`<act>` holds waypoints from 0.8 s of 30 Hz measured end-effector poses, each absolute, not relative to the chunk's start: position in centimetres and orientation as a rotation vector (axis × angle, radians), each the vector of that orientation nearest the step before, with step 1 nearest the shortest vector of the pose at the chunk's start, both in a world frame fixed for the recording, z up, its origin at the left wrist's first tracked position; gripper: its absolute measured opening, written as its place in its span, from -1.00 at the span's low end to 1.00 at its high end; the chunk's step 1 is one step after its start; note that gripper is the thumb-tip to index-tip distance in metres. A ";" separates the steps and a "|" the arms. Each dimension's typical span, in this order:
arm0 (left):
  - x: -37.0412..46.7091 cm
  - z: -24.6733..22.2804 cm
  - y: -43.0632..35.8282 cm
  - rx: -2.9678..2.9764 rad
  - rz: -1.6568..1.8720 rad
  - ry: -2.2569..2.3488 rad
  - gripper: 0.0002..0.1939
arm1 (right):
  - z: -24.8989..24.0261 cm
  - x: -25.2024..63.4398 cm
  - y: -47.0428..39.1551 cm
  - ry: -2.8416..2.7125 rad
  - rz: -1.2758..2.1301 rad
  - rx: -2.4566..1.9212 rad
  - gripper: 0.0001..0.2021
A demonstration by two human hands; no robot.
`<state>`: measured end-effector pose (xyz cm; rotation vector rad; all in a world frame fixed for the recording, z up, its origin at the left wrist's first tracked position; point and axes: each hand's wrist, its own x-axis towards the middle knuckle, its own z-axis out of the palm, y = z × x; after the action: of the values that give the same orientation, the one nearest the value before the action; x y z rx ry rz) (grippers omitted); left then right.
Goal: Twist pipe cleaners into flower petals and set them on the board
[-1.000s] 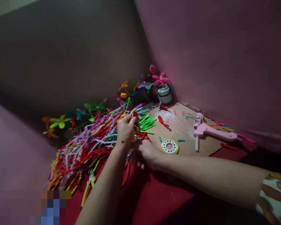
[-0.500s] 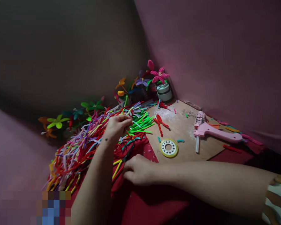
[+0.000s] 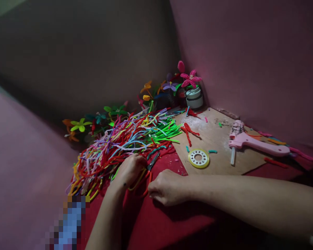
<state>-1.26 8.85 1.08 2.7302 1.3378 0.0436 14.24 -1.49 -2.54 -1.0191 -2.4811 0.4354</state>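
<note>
My left hand (image 3: pixel 133 168) is closed, back upward, at the front edge of a heap of colourful pipe cleaners (image 3: pixel 120 139). What its fingers hold, if anything, is hidden. Just right of its fingertips lie scissors (image 3: pixel 153 161) with dark blades and yellow and orange-red handles, on the red cloth (image 3: pixel 182 222). My right hand (image 3: pixel 167 187) rests low beside the handles, fingers curled inward. I cannot make out whether anything is pinched in them.
A brown board (image 3: pixel 219 163) carries a roll of tape (image 3: pixel 198 158), a pink glue gun (image 3: pixel 258 143) and a twisted red pipe cleaner piece (image 3: pixel 189 133). Behind stand pipe-cleaner flowers (image 3: pixel 79 125) and a grey-white jar (image 3: pixel 194 98), close to the walls.
My left hand has come down from the pile's green end towards me, beside the scissors. My right hand stays low near the handles. The whole view has shifted, scenery moving right.
</note>
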 end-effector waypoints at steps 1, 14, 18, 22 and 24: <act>-1.4 0.8 8.8 2.748 0.041 1.341 -0.80 | -2.6 14.2 -1.5 -2.483 0.438 -1.021 -0.79; -2.5 3.7 6.4 3.072 0.826 1.791 -0.84 | -2.1 14.3 -1.0 -2.276 0.641 -1.139 -0.79; -2.0 3.7 5.9 3.035 1.306 1.537 -0.85 | -1.9 14.3 -0.4 -1.834 1.085 -1.064 -0.80; -1.1 3.7 5.2 3.067 1.348 1.258 -0.90 | -1.5 14.8 0.6 -1.234 1.623 -0.783 -0.69; -0.6 3.6 4.7 3.082 1.310 1.056 -0.91 | -1.4 15.3 1.2 -0.976 1.749 -0.608 -0.72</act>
<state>-0.59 4.67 3.64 3.0822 1.0561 1.3098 15.32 1.15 -1.38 -0.6078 -0.9758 1.7494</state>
